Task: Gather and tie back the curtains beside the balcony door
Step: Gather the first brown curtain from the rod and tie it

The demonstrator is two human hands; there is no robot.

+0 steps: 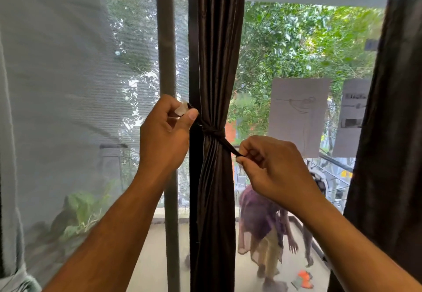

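Both hands pinched the tie's ends: left hand (165,129) high, right hand (271,166) low. The tie (213,131) cinched the curtain (217,63); uneven pulling could slip the knot loose.

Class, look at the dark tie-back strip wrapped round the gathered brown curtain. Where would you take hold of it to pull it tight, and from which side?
Grip the tie-back strip at its two free ends, one from each side of the brown curtain. The ends stick out left and right of the knot, as the left hand and right hand pinch them.
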